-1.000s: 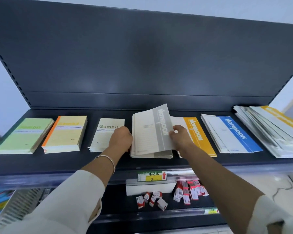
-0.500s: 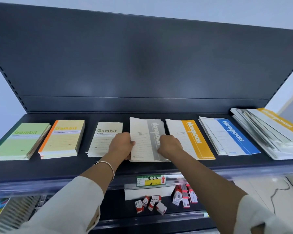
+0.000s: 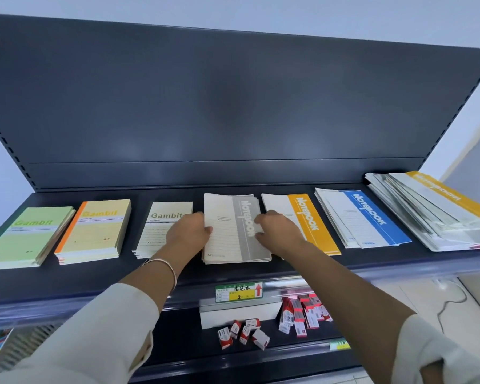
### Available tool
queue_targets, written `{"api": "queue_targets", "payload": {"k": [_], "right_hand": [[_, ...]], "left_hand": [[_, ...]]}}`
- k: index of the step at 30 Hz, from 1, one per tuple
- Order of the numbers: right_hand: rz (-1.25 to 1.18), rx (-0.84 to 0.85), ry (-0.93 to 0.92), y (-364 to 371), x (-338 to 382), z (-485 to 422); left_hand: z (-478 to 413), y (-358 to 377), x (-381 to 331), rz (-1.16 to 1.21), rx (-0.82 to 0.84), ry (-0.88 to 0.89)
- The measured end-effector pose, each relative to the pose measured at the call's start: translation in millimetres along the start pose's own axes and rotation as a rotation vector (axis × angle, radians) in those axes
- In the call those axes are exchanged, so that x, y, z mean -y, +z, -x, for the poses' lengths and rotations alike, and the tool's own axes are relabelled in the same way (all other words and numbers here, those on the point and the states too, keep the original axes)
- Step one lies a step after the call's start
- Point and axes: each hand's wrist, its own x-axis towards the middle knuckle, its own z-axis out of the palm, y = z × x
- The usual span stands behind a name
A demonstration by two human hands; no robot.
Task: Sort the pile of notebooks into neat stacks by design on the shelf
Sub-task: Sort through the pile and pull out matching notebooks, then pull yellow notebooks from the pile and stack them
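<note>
A grey-striped Notebook stack [image 3: 233,231] lies flat mid-shelf. My left hand [image 3: 187,234] grips its left edge and my right hand [image 3: 277,231] grips its right edge. Left of it sit a white Gambit stack [image 3: 164,220], an orange-spined yellow Gambit stack [image 3: 94,231] and a green Gambit stack [image 3: 25,236]. To its right are an orange-striped Notebook stack [image 3: 311,217] and a blue-striped Notebook stack [image 3: 363,217]. A loose, fanned pile of notebooks [image 3: 432,209] lies at the far right.
The dark shelf [image 3: 233,275] has a tall back panel [image 3: 233,106] behind the stacks. A green price label [image 3: 239,292] sits on its front rail. Below, a lower shelf holds several small red-and-white boxes [image 3: 302,314].
The lifted grey-striped notebook has been laid flat on its stack. Both hands slid to the stack's side edges and now hold it squared.
</note>
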Motion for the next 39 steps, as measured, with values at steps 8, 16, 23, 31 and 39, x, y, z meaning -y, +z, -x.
{"api": "queue_targets", "payload": {"k": [8, 16, 23, 31, 39], "right_hand": [[0.137, -0.193, -0.01, -37.1, -70.8, 19.4], [0.148, -0.245, 0.029, -75.6, -224.4, 54.8], [0.194, -0.269, 0.075, -107.1, -369.2, 82.5], [0.179, -0.087, 0.084, -96.3, -456.4, 90.9], [0.193, -0.017, 0.022, -83.6, -472.5, 81.8]], "left_hand": [[2.2, -9.9, -70.5, -0.287, -0.174, 0.182], [11.8, 36.2, -218.2, -0.303, -0.264, 0.303], [18.6, 85.8, -353.0, -0.28, -0.255, 0.399], [13.8, 125.8, -432.0, -0.32, -0.182, 0.494], [-11.4, 143.3, -459.8, -0.172, -0.05, 0.56]]}}
